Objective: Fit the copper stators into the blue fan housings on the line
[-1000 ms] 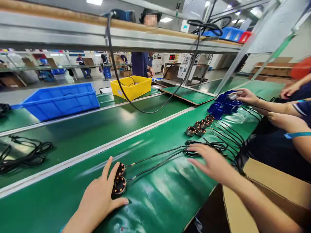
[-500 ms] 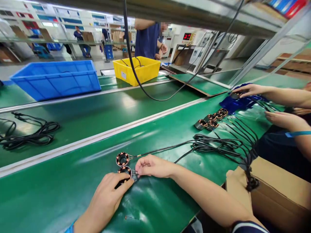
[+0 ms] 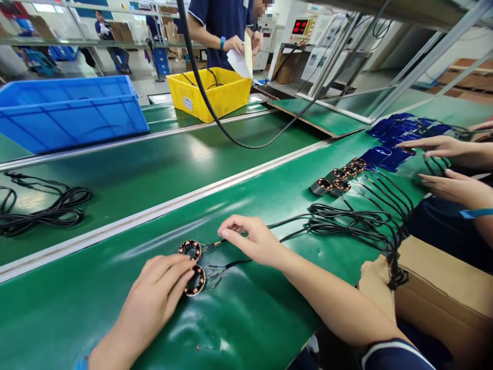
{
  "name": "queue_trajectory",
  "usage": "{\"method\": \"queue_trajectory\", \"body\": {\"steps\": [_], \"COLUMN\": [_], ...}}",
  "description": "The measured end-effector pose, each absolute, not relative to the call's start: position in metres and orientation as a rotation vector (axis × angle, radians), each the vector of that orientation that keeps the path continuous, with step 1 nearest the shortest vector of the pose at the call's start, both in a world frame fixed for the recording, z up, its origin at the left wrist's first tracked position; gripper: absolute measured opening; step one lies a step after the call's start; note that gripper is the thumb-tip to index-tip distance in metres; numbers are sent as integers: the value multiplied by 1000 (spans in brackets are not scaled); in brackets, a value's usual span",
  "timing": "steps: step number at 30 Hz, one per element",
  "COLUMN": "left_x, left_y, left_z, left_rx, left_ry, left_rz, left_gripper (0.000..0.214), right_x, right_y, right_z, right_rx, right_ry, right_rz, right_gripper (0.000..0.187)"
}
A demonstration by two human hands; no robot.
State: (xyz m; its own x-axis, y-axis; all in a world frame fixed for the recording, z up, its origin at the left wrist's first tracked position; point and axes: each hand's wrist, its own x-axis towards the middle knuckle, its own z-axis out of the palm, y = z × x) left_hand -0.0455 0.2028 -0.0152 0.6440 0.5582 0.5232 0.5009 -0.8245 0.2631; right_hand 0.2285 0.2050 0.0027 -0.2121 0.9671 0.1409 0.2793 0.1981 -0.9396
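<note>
Two ring-shaped motor stators with copper windings lie side by side on the green work surface, an upper stator (image 3: 197, 248) and a lower stator (image 3: 200, 288). My left hand (image 3: 157, 290) rests against their left sides, fingers stretched out and fingertips over the place where the rings meet; its thumb is mostly hidden. Thin wires (image 3: 213, 275) lead from the lower stator to a black cable (image 3: 239, 261). Over the upper stator's cable (image 3: 277, 222) hovers my right hand (image 3: 252, 239), fingers loosely curved, with a gap between thumb and forefinger.
Bundled black cables (image 3: 342, 221) and several stators (image 3: 341, 177) lie to the right, near a co-worker's hands (image 3: 442, 149) and blue bags (image 3: 400, 128). A cardboard box (image 3: 442, 277) stands at lower right. Blue (image 3: 73, 113) and yellow (image 3: 211, 97) bins stand behind. A cable (image 3: 246, 146) hangs ahead.
My right hand has left the lower stator's wires and moved up and right to the upper cable. My left hand has shifted left, uncovering more of the lower stator.
</note>
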Motion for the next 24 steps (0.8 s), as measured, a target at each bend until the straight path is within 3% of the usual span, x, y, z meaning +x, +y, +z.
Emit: {"method": "queue_trajectory", "body": {"steps": [3,5,9,15,17,20,24], "left_x": [-40,-37,-37,-36,-41,-60,-90], "left_y": [225,233,237,235,236,237,236], "left_z": [-8,-7,-9,-15,-11,6,32], "left_rx": [2880,2897,2857,2800,2797,2801,2872], "left_ry": [800,749,765,781,784,893,970], "left_rz": [730,652,587,519,571,681,542], "left_gripper": [22,23,26,34,29,21,27], "right_x": [223,219,211,203,212,236,260], "right_y": [222,231,237,236,234,225,210], "right_z": [0,-9,-29,-40,-34,-14,7], "right_rx": [-1272,-1279,-1245,-1210,-1162,-1049,-1018], "right_ry": [-1976,-2035,-1541,-1217,-1315,-1659,-2164], "right_rz": [995,1218,1697,1829,1769,1413,1125], "right_gripper": [24,26,13,11,14,30,36]}}
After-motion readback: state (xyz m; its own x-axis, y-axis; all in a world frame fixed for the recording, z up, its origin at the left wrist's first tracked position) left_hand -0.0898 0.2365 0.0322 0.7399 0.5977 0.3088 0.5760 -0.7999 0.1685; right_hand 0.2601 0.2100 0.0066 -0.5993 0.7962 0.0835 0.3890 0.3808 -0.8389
